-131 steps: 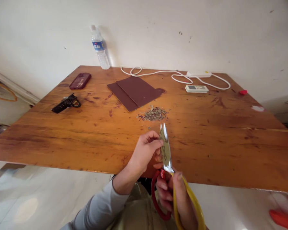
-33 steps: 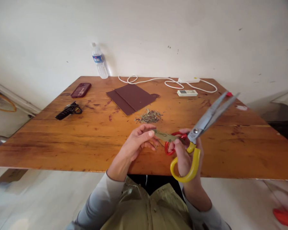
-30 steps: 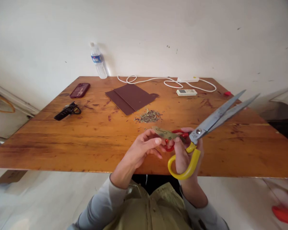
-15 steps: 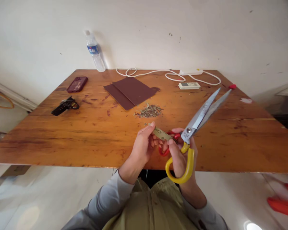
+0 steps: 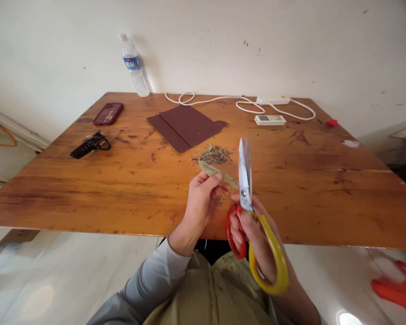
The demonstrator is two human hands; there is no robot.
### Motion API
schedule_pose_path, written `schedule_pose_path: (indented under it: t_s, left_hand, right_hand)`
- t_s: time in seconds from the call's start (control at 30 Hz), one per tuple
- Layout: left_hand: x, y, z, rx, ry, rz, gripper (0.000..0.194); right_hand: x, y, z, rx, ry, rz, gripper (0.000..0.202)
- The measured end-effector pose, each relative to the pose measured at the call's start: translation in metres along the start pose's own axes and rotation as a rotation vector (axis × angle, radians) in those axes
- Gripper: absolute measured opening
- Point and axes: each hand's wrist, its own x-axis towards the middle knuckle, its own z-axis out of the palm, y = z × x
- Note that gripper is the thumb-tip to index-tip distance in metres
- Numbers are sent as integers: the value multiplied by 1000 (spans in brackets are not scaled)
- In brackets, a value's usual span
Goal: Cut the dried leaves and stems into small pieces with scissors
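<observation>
Left hand (image 5: 200, 198) grip pinching olive strip (image 5: 211, 170) just in front of scrap pile (image 5: 215, 154) on wooden bench (image 5: 122, 180), right hand (image 5: 257, 230) grip grasping scissors (image 5: 244, 193) by red and yellow handles, blades slightly parted, maroon sheets (image 5: 189, 125) overlapping beyond pile.

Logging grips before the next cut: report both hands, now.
Left hand: closed on the greenish strip.
Right hand: closed on the scissors.

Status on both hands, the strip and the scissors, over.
Left hand pinching green strip. Right hand gripping scissors, blades slightly apart. Scrap pile just beyond strip.
</observation>
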Motion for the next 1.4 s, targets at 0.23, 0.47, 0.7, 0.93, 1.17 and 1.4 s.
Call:
schedule_pose_path:
  t_s: [0.23,0.47,0.7,0.93,1.17,1.4]
  left_hand:
    - [1,3,-1,-136,78,199,16]
    - [1,3,-3,-157,138,258,17]
    - [-2,3,0,-137,127,262,13]
    - [-4,2,2,-158,129,275,14]
    - [-5,-1,-1,-158,140,252,16]
    - [-4,-1,0,-187,125,233,19]
  right_hand:
    - [-25,22,-22,91,-171,102,74]
    - [-28,32,-30,24,-184,123,69]
    - [-36,28,-20,-29,-152,33,59]
    - [-36,29,-16,-41,-108,66,65]
    - [-35,25,-10,-57,-84,95,64]
    - [-32,33,-13,28,-114,68,61]
